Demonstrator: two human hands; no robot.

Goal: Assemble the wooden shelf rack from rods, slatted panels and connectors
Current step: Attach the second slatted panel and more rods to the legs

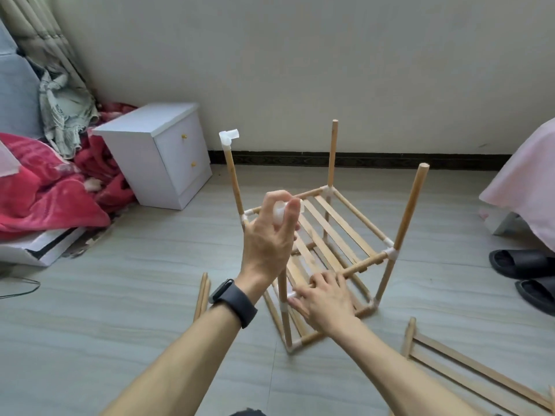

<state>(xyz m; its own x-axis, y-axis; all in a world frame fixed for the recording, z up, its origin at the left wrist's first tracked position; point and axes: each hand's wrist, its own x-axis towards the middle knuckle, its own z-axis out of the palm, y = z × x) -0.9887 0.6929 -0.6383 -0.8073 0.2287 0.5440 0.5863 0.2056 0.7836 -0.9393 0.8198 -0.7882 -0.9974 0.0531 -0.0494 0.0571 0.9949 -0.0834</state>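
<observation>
My left hand (267, 235) is raised with its back toward me, thumb and fingertips pinching a white connector (278, 211). My right hand (326, 298) sits lower, palm down, fingers curled over a wooden rod (363, 265). Both bare forearms reach forward.

rods (410, 205): light tan wood | connectors (228, 138): translucent white | slats (339, 226): pale tan, plain grain | floor (120, 295): grey, streaked wood-grain pattern | cabinet (156, 163): white, gold knobs (184, 136) | blanket (45, 187): red-pink | baseboard (375, 160): dark brown, patterned | slippers (522, 262): black | wristband (235, 301): black | bedcover (525, 181): pale pink | wall (300, 55): off-white
</observation>
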